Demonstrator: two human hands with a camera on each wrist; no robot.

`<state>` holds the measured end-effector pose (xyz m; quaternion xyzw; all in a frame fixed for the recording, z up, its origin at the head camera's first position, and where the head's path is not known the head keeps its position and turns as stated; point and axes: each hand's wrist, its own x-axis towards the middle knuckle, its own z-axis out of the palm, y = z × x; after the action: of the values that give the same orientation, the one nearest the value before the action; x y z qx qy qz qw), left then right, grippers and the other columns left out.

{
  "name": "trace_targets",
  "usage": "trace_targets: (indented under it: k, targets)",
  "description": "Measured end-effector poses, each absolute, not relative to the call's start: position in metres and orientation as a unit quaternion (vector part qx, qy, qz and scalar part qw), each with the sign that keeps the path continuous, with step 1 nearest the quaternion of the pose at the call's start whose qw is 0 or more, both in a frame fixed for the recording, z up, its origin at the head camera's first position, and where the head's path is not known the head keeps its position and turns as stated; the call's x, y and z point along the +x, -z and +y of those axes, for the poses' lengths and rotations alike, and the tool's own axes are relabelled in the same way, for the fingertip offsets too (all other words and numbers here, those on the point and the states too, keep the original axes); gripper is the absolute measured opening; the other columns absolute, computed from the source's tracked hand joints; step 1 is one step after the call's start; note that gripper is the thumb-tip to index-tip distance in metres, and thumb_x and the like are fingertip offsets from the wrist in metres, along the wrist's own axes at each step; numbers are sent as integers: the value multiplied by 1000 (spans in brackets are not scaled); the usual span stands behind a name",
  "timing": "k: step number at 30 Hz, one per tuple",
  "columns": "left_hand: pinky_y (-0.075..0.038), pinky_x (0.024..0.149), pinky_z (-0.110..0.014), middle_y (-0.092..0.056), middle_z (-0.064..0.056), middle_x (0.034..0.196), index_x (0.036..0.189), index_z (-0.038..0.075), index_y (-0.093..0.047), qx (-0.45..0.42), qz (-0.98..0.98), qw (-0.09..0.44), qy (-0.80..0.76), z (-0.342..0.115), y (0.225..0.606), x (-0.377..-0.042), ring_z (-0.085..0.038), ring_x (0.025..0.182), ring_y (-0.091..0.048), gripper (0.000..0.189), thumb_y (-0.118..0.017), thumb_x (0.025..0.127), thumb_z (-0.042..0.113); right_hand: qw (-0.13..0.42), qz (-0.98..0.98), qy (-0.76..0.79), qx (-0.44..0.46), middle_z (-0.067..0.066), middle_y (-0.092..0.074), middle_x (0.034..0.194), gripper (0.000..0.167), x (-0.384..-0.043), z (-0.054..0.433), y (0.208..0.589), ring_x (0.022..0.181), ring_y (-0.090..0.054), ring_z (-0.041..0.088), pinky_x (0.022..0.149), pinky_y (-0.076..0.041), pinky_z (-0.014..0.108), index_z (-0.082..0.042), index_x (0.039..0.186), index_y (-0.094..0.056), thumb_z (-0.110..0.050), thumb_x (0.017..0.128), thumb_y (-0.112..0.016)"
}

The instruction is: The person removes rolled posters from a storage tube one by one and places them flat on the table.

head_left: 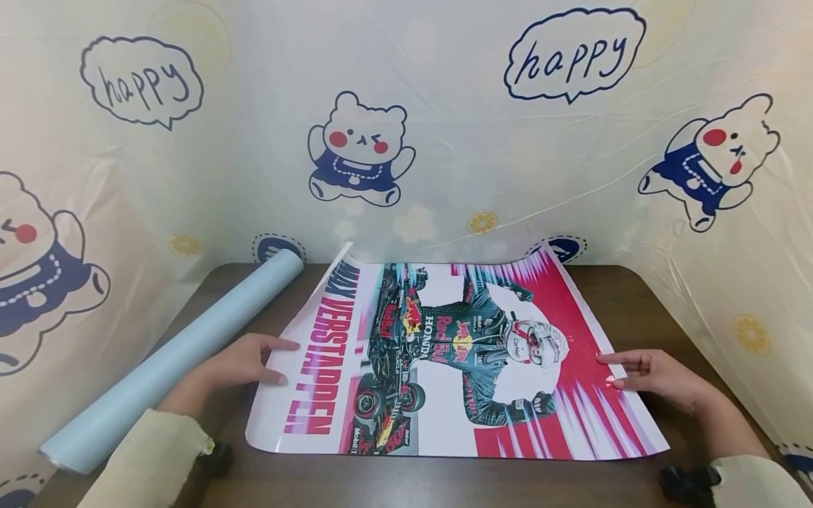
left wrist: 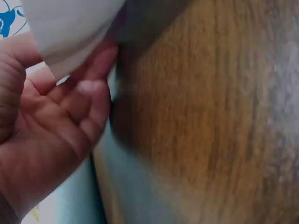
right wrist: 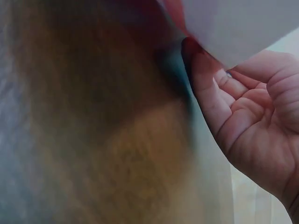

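Note:
A glossy racing poster (head_left: pixel 438 406) lies spread sideways in the head view, showing a driver, a race car and large lettering. Its left side curls up and its far corners lift. My left hand (head_left: pixel 238 363) pinches the left edge between thumb and fingers. At the opposite edge, my right hand (head_left: pixel 667 381) pinches the red and white border. Both wrist views show the poster's pale sheet (left wrist: pixel 74 32) between thumb and fingers, partly hiding the fingertips.
A long pale-blue roll (head_left: pixel 178 353) lies diagonally at the left, beside my left forearm. Below the poster is a dark brown wooden table (head_left: pixel 444 483). A cloth backdrop (head_left: pixel 457 176) with cartoon bears surrounds the table's back and sides.

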<state>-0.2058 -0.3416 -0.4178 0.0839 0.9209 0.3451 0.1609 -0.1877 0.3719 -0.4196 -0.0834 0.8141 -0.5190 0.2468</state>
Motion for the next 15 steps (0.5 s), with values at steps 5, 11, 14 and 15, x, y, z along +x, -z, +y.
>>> trace_targets:
  k: [5, 11, 14, 15]
  targets:
    - [-55, 79, -36, -65, -8, 113, 143, 8, -50, 89, 892, 180, -405, -349, 423, -203, -24, 95, -64, 81, -84, 75, 36, 242, 794, 548, -99, 0, -69, 114, 37, -184, 380, 426, 95, -68, 20, 78, -57, 36, -17, 133, -63, -11, 96, -58]
    - [-57, 78, -44, -68, -14, 113, 145, 5, -45, 67, 810, 210, -543, -360, 429, -196, -33, 93, -70, 67, -74, 88, 23, 247, 739, 615, -122, -4, -71, 110, 46, -181, 386, 429, 91, -70, 20, 75, -58, 34, -38, 122, -69, -4, 100, -46]
    - [-56, 78, -47, -69, -14, 114, 142, 3, -48, 75, 786, 213, -576, -364, 430, -194, -36, 95, -69, 57, -69, 92, 18, 248, 715, 642, -123, -2, -72, 110, 47, -180, 385, 429, 90, -71, 20, 75, -58, 33, -37, 122, -69, -4, 101, -43]
    - [-56, 79, -47, -69, -13, 114, 141, 4, -49, 76, 778, 215, -586, -365, 430, -193, -36, 96, -69, 53, -67, 93, 17, 245, 707, 652, -128, -1, -72, 109, 47, -180, 385, 429, 89, -71, 19, 75, -58, 33, -35, 122, -69, -2, 101, -42]
